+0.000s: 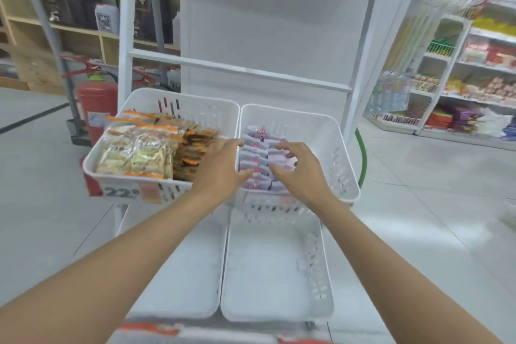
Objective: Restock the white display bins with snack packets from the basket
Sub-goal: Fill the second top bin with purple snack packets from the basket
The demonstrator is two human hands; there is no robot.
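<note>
Beneath right hand (300, 176), half-hidden blurred packets (257, 149)

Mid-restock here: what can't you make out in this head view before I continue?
- Print on the purple-white packets: blurred and too small, head view.
- Whether the right hand pinches a packet: its curled fingers cover the contact.
- Packets under the left hand: hidden by it.
- Price tag on the left bin: only "22" reads, rest blurred.
- Supply basket: not identifiable in this view.
</note>
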